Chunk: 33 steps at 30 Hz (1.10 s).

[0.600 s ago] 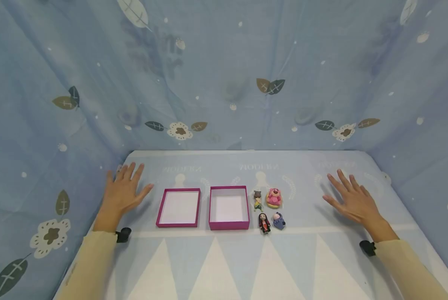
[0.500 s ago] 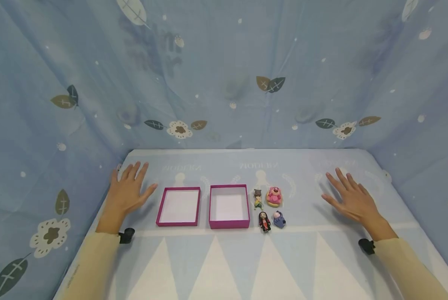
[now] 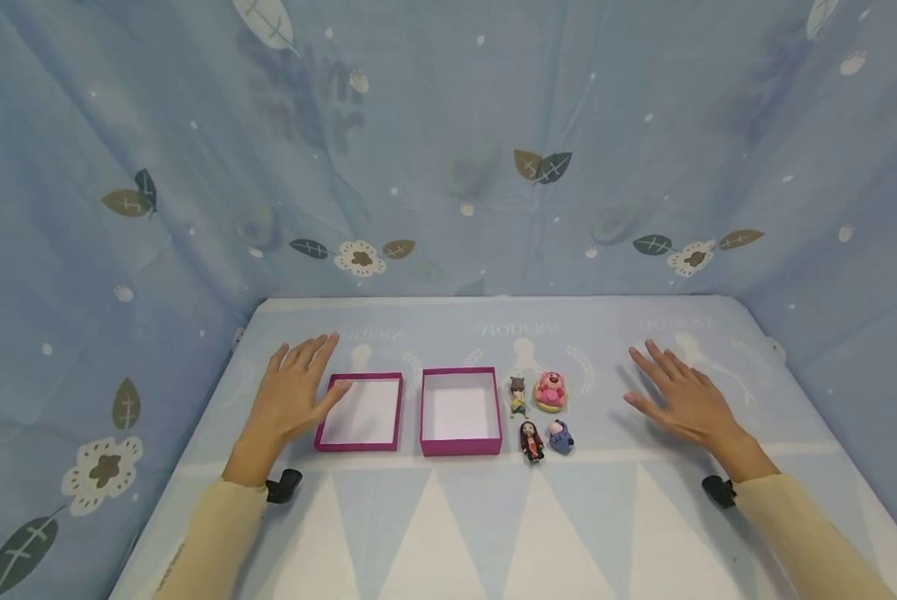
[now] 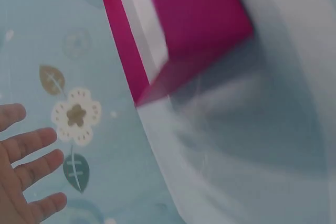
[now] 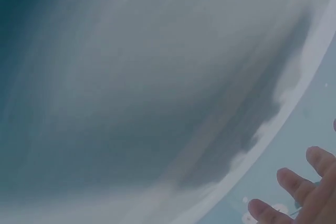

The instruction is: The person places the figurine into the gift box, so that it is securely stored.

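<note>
The shallow tray (image 3: 366,417), magenta-rimmed and white inside, lies flat on the table, left of the middle. The left hand (image 3: 289,395) is over its far left corner, thumb and fingers straight and spread, grasping nothing; whether the thumb touches the rim cannot be told. Just right of the tray stands the deeper box (image 3: 459,408), uncovered, with nothing visible inside. Beside it lie the grey-topped figure (image 3: 518,397), the pink bear (image 3: 550,392), the dark-haired figure (image 3: 531,442) and the blue figure (image 3: 560,437). The right hand (image 3: 684,406) hangs well apart to their right, fingers extended and spread, with nothing in its grasp.

The left thumb seems best kept high enough not to nudge the tray. Since the figures sit so near one another, a fingertip pinch on one body at a time would probably leave its neighbours undisturbed, and light contact should suit the thin walls.

Counted, there is one tray, one box, four figures, two hands, two pale sleeves (image 3: 216,542) and two black wrist devices (image 3: 283,486). Beyond the table (image 3: 598,500) hangs a patterned blue cloth (image 3: 418,125).
</note>
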Each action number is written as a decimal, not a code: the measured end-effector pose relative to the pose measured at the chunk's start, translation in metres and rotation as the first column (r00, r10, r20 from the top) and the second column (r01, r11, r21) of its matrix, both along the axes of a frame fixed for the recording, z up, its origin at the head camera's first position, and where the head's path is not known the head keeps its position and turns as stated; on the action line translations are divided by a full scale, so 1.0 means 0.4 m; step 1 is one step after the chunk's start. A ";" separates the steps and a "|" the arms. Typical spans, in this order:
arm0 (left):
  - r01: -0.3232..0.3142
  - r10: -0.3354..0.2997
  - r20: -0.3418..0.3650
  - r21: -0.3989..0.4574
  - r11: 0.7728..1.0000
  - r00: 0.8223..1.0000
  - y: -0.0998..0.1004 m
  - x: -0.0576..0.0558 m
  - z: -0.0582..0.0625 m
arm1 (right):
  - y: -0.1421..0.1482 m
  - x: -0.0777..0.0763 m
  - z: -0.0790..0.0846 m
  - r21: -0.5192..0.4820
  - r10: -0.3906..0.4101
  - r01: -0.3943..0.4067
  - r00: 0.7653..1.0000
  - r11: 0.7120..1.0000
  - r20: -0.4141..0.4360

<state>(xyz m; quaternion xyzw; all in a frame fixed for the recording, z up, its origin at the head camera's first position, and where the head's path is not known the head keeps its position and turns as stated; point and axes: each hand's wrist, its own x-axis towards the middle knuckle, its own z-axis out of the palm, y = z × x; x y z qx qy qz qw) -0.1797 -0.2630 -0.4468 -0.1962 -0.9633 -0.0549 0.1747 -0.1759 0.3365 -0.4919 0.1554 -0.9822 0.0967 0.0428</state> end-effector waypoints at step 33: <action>0.137 -0.210 0.225 0.301 0.944 0.951 0.213 0.080 -0.082 | -0.169 -0.035 -0.016 -0.084 0.161 -0.155 0.985 0.984 0.066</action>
